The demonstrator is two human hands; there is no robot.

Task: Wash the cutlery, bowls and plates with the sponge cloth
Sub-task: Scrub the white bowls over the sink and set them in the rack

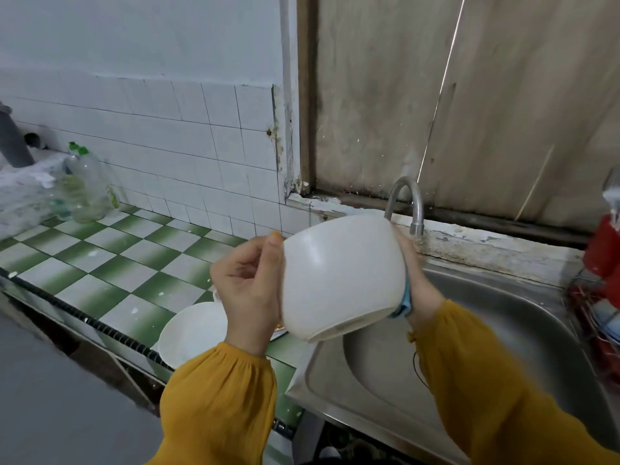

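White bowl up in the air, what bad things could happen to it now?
The round white bowl is held in the air above the edge of the steel sink. The left hand has it only by the rim, so the grip might slip and it could fall and chip. The right hand presses the blue sponge cloth against its far side; a hard push could knock it loose, perhaps onto the white plate below.

Bowl [339,276] at centre, over sink's [503,330] 10 o'clock rim. Left hand [250,286] at bowl's 9 o'clock, right hand [419,283] at 3, cloth [404,302] between. Tap [407,203] behind at 1. Plate [191,330] on counter [110,260] at 8; bottles [87,186] at 10; rack [600,297] at 3.
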